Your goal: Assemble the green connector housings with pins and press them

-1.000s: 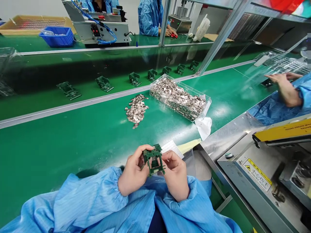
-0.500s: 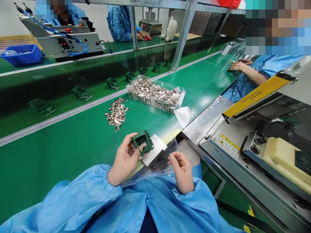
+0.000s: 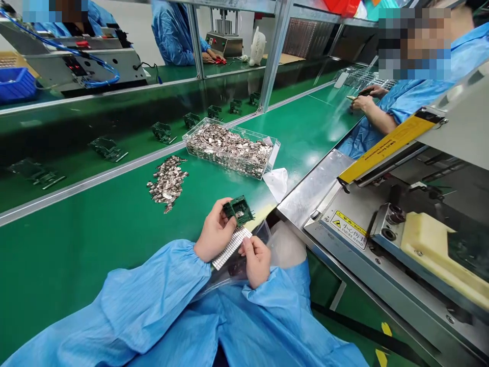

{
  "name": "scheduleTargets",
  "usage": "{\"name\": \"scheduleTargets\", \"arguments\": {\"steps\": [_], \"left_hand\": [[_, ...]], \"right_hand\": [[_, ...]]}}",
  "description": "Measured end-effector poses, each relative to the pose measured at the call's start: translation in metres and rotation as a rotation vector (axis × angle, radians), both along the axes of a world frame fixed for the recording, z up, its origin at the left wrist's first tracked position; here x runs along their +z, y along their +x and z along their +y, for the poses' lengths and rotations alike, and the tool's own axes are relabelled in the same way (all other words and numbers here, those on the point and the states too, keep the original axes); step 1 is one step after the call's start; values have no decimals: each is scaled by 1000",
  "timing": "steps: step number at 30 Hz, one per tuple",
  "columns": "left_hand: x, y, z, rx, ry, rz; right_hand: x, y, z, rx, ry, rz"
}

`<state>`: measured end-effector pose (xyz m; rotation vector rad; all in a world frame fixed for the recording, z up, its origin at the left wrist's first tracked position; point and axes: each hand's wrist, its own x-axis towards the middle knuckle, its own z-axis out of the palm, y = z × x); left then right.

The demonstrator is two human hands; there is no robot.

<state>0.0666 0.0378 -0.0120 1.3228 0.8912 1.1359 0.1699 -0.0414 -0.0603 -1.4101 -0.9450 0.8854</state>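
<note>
My left hand [image 3: 217, 230] grips a dark green open plastic housing [image 3: 240, 210], thumb at its near edge; a small light piece shows inside its hollow. Beneath the housing lies a sheet of small white rectangular pieces in rows [image 3: 231, 248], at the bench edge. At that sheet's right edge, my right hand [image 3: 256, 259] is closed, thumb against bent fingers; whatever is between the fingertips is hidden. Farther out, a loose pile of small shiny metal pieces [image 3: 168, 182] rests on the green bench, left of a clear plastic box [image 3: 273, 159] filled with similar pieces.
Several green housings [image 3: 162, 132] stand in a row along the bench's back strip. A white scrap [image 3: 276, 182] lies beside the box. To the right is a machine with a yellow bar [image 3: 389, 145]. A co-worker's hands [image 3: 364, 99] work farther along the bench.
The view has turned right. My left hand has tilted the green housing and moved it away from the sheet's top. My right hand has come in to the sheet's right edge.
</note>
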Motion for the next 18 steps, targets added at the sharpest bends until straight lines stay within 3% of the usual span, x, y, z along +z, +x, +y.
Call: {"name": "scheduleTargets", "arguments": {"steps": [6,12,15,18], "left_hand": [[1,-1,0,16,3,64],[1,0,0,15,-41,-3],[1,-1,-1,7,-53,-47],[-1,-3,-2,-4,-26,-59]], "right_hand": [[-17,0,-6,26,10,-130],[-26,19,-13,293,-71,-274],[-11,33,-15,327,-101,-359],[20,44,-14,292,-101,-409]]}}
